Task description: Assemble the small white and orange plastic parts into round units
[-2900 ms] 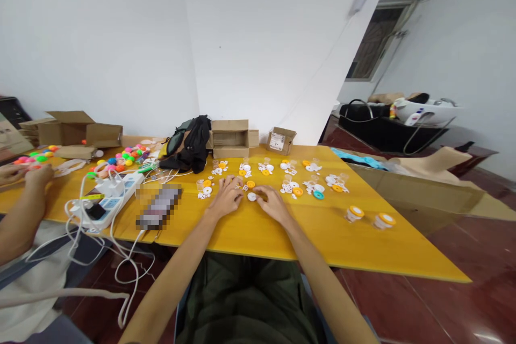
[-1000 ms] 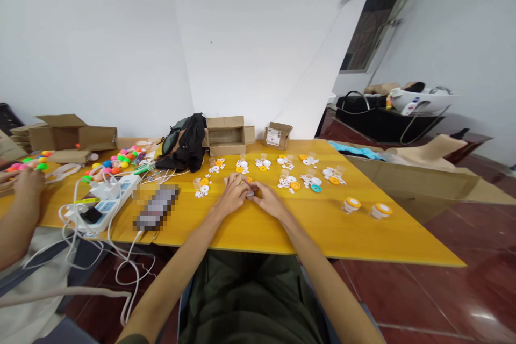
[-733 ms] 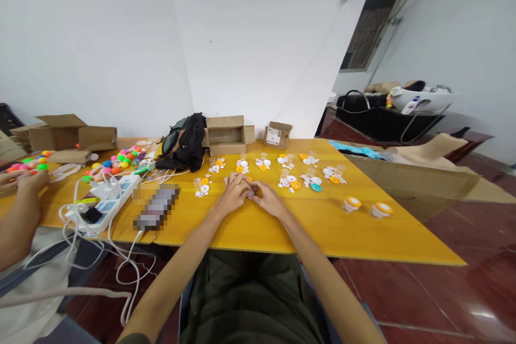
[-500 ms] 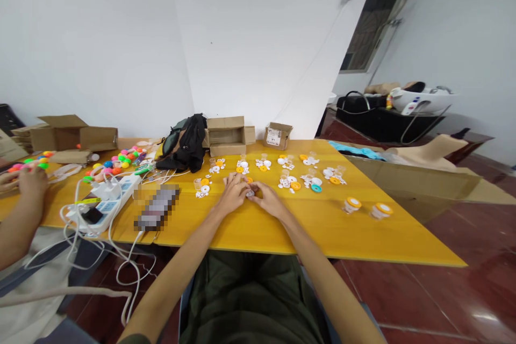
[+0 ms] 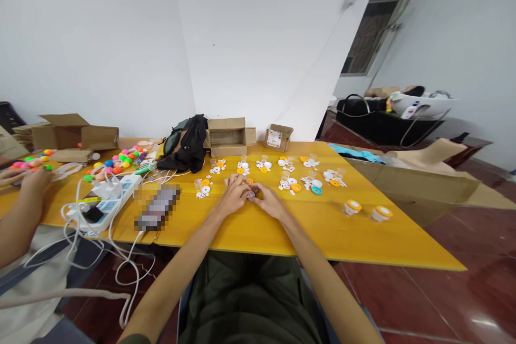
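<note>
My left hand (image 5: 231,197) and my right hand (image 5: 269,201) meet over the yellow table (image 5: 258,226), fingers pinched together on one small pale piece (image 5: 251,194) held between them. Just beyond my fingers lie rows of little groups of parts (image 5: 288,180): white discs, orange rings, small clear cups and dice. A teal ring (image 5: 316,190) lies among them. To my right stand two small cups with orange-rimmed lids (image 5: 353,207), (image 5: 381,213).
A white power strip (image 5: 105,201) with cables and a blurred phone (image 5: 158,206) lie at left. Behind are a black bag (image 5: 186,143), cardboard boxes (image 5: 228,136) and bright balls (image 5: 121,158). Another person's hand (image 5: 32,180) works at far left. The table edge runs close at right.
Earlier my hands lay apart on the table near a white disc; they have since come together on a small piece. The other person's hand shifts slightly.
</note>
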`<state>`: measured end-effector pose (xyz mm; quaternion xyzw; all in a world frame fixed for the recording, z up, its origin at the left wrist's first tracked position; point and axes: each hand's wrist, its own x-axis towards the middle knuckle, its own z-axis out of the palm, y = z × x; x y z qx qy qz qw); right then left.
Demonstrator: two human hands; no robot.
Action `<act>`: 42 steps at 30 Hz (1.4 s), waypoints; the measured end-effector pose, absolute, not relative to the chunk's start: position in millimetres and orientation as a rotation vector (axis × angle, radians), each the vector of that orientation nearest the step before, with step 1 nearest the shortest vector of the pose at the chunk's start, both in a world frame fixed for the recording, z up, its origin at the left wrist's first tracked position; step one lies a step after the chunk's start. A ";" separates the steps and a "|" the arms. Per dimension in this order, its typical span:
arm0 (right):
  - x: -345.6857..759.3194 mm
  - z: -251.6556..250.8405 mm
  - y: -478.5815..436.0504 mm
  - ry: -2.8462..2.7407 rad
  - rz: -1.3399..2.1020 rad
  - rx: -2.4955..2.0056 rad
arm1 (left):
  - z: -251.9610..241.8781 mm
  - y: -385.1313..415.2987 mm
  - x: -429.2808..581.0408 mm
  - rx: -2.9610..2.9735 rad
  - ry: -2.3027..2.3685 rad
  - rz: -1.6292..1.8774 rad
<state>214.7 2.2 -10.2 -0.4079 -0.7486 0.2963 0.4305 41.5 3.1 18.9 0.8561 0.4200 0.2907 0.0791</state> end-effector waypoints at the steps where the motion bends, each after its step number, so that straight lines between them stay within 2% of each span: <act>1: 214.9 -10.5 2.5 -1.867 0.743 -1.012 | 19.0 2.9 41.6 2.562 1.252 0.872; 42: 217.5 -14.8 4.6 -1.855 0.755 -0.991 | 17.5 2.8 42.5 2.556 1.222 0.866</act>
